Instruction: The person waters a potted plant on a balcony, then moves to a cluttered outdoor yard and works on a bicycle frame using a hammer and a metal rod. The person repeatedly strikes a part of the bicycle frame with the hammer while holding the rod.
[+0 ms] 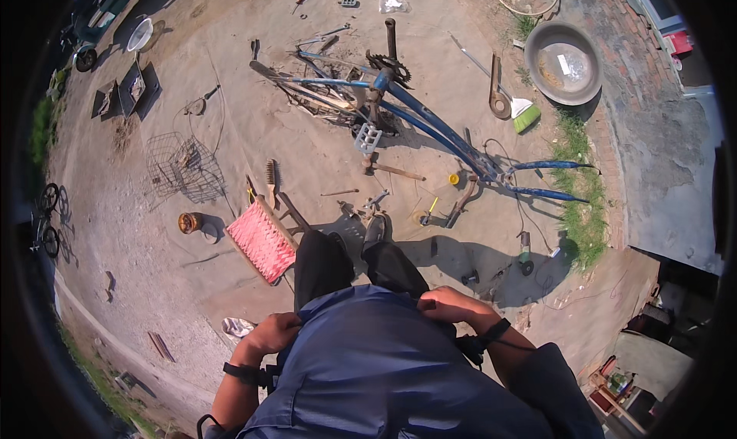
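Observation:
My left hand (276, 333) is closed at the left side of my dark blue shirt (368, 362), its fingertips curled onto the cloth edge. On the other side, my right hand (451, 304) pinches the hem near the front. Ahead of my feet lies a blue bicycle frame (434, 120) with a crank and chainring (390, 64) and a grey pedal (368, 138). A hammer (395, 170) rests beside that pedal. To the left of my legs stands a low stool (262, 241) with a pink woven seat, and a wire brush (271, 172) lies just beyond it.
An angle grinder (525, 255) with a cord lies on the right. A large round basin (564, 62) and a green-bristled broom (526, 116) are by the brick wall. Leftward are a wire basket (184, 166), a brown tin (190, 223) and a dustpan (137, 89).

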Tool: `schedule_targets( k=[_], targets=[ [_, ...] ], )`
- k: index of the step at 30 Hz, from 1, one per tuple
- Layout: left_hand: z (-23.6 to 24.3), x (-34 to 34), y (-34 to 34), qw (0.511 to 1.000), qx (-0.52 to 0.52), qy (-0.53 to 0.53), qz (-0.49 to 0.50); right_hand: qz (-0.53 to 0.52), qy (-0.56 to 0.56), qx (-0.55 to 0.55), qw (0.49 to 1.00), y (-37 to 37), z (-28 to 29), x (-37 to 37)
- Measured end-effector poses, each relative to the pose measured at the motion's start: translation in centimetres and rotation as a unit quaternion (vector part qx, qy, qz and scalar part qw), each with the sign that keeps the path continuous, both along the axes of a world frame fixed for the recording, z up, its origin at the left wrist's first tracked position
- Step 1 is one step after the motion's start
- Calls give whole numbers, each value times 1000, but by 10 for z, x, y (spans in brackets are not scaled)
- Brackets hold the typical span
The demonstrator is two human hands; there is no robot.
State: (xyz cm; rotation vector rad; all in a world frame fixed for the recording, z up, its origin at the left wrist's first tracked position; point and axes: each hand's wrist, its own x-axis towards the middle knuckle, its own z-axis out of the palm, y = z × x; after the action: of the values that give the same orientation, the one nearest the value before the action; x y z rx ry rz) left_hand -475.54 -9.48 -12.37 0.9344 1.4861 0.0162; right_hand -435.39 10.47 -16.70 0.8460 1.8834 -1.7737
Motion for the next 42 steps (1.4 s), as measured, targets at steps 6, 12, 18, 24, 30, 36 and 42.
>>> schedule_targets(
  k=[6, 12, 18, 24, 30, 36, 42],
  targets=[
    [-5, -69, 63, 995, -68, -47, -48, -30, -33, -36, 998, 19, -9, -44],
    [-69, -165, 153, 977, -78, -51, -191, -151, -68, -95, 982, 20, -38, -107],
    [-71, -247, 254, 930, -206, -91, -289, -312, -69, -133, 938, 25, -49, -191],
    [-109, -266, 295, 957, -220, -26, -187, -435, -44, -93, 894, -4, -86, -231],
    [-160, -237, 298, 988, -68, 64, -124, -506, -80, -126, 849, -47, -154, -214],
    [-179, -202, 275, 978, -123, 89, -142, -600, -122, -153, 776, -82, -173, -181],
    [-169, -190, 268, 978, -108, 63, -167, -639, -51, -153, 752, -100, -158, -163]
  ],
)
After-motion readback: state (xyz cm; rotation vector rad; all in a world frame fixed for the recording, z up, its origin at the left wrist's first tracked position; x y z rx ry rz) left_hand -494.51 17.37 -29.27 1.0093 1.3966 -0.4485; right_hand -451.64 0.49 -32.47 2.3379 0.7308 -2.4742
